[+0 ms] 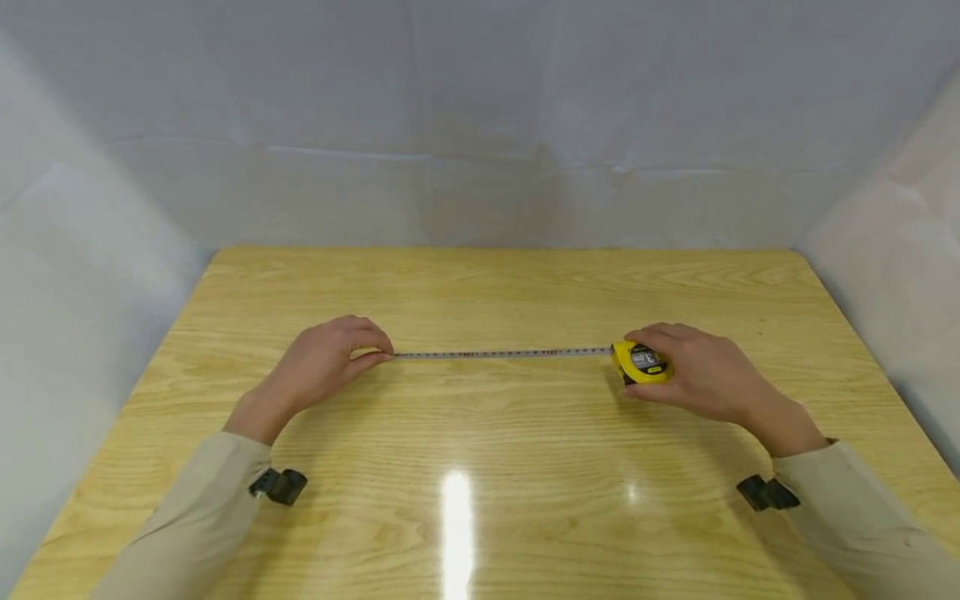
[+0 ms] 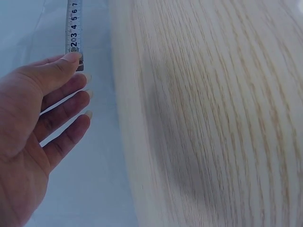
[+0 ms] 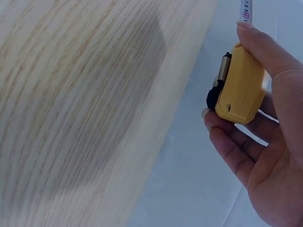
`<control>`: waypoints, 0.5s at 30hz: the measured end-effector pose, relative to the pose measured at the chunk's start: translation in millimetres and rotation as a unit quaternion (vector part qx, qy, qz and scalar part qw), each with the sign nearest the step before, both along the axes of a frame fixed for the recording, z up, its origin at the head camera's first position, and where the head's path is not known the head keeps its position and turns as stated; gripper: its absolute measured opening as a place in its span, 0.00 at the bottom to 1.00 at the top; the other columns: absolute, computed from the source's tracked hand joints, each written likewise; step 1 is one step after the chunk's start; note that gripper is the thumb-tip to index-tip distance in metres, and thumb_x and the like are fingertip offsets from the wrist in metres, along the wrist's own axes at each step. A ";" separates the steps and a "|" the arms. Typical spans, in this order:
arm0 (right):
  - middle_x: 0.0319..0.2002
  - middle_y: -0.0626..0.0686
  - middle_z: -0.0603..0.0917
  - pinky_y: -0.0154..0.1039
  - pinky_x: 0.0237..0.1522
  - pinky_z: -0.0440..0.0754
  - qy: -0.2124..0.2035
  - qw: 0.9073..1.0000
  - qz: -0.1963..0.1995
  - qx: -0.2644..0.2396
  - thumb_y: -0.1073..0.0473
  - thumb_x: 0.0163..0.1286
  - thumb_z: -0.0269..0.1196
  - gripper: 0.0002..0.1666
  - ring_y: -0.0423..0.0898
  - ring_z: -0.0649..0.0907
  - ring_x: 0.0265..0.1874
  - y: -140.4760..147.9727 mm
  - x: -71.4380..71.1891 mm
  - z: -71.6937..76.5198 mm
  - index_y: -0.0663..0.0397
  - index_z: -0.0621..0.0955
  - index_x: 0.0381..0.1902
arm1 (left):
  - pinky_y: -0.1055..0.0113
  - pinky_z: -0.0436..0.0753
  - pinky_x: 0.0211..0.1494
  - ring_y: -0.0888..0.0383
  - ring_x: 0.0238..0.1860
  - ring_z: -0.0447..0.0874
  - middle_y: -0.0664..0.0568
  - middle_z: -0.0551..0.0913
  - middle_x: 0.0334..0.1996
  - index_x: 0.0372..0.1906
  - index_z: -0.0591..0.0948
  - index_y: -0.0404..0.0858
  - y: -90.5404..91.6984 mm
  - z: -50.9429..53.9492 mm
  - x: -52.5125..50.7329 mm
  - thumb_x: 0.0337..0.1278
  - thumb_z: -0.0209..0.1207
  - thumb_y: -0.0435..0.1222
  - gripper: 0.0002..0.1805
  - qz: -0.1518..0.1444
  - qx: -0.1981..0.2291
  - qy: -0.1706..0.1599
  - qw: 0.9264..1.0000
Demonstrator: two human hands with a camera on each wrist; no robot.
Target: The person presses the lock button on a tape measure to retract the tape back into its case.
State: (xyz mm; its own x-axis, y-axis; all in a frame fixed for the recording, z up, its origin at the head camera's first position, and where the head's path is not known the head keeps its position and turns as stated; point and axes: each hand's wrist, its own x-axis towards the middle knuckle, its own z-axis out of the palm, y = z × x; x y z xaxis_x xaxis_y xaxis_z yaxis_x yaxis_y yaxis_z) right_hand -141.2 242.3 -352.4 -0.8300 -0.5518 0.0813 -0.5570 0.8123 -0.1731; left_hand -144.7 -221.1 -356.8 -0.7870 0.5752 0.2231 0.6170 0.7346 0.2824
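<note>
A yellow and black tape measure (image 1: pixel 643 363) is gripped in my right hand (image 1: pixel 708 371), above the right half of the table. Its blade (image 1: pixel 502 354) is drawn out to the left in a nearly straight line between both hands. The free end of the blade is pinched between thumb and forefinger of my left hand (image 1: pixel 322 362). In the left wrist view the blade's numbers (image 2: pixel 74 28) show just past the thumb, and the other fingers (image 2: pixel 66 111) are spread below. The right wrist view shows the yellow case (image 3: pixel 242 85) side-on, with thumb and fingers around it.
Both hands are over a glossy light wood table (image 1: pixel 480 433) with a bright light reflection near its front. Pale sheeting (image 1: pixel 480 125) hangs behind it and along both sides. A small black device (image 1: pixel 279 486) sits at the left cuff, another (image 1: pixel 768 492) at the right.
</note>
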 end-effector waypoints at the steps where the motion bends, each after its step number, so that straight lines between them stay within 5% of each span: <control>1: 0.53 0.58 0.79 0.47 0.33 0.80 0.002 1.000 -0.001 0.001 0.37 0.53 0.71 0.40 0.52 0.80 0.44 -0.5 -0.1 0.0 0.54 0.78 0.58 | 0.54 0.81 0.43 0.54 0.43 0.81 0.55 0.83 0.40 0.39 0.86 0.45 -0.1 0.3 0.4 0.58 0.65 0.34 0.05 -0.001 0.001 0.002 1.000; 15: 0.53 0.58 0.79 0.48 0.36 0.80 -0.005 1.000 -0.005 -0.005 0.37 0.52 0.71 0.41 0.52 0.80 0.45 -6.2 -0.9 -3.9 0.55 0.78 0.58 | 0.55 0.81 0.43 0.54 0.43 0.81 0.56 0.83 0.39 0.38 0.86 0.44 2.5 0.7 1.8 0.57 0.65 0.36 0.04 -0.006 0.004 0.016 1.000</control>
